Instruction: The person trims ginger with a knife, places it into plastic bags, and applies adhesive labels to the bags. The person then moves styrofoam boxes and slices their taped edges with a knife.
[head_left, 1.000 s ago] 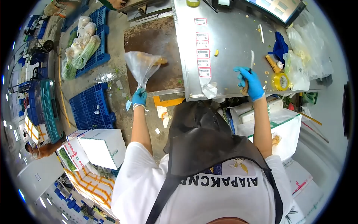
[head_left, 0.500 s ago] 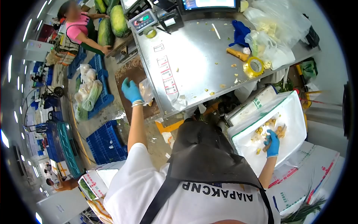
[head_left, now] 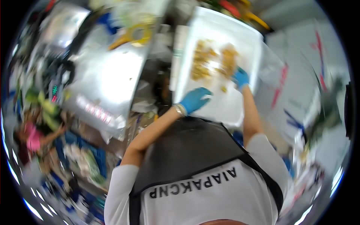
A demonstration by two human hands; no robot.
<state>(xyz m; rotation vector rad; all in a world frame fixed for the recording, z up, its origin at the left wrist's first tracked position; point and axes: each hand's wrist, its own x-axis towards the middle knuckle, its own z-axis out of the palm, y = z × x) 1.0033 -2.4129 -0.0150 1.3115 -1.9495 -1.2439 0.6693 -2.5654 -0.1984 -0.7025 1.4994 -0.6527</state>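
A white foam box (head_left: 229, 108) lies in front of me, holding yellow-brown pieces (head_left: 202, 62) that look like ginger root. My left hand (head_left: 195, 100), in a blue glove, is over the near left part of the box. Its fingers are stretched out, with nothing visible in them. My right hand (head_left: 240, 77), also gloved in blue, reaches inside by the right wall. It is beside a larger clump of ginger-like pieces (head_left: 227, 60); motion blur hides its fingers and whether they grip anything. A small loose piece (head_left: 224, 89) lies between the hands.
To the left stands a metal table (head_left: 93, 71) with a roll of yellow tape (head_left: 140, 34) and a strip of labels (head_left: 98, 112). A person in pink (head_left: 33, 137) is at the far left. White cartons (head_left: 296, 82) flank the box on the right.
My view has swung right, towards the foam box. My left hand has come from beside the table to over the box. My right hand remains inside the box, near the ginger-like pieces.
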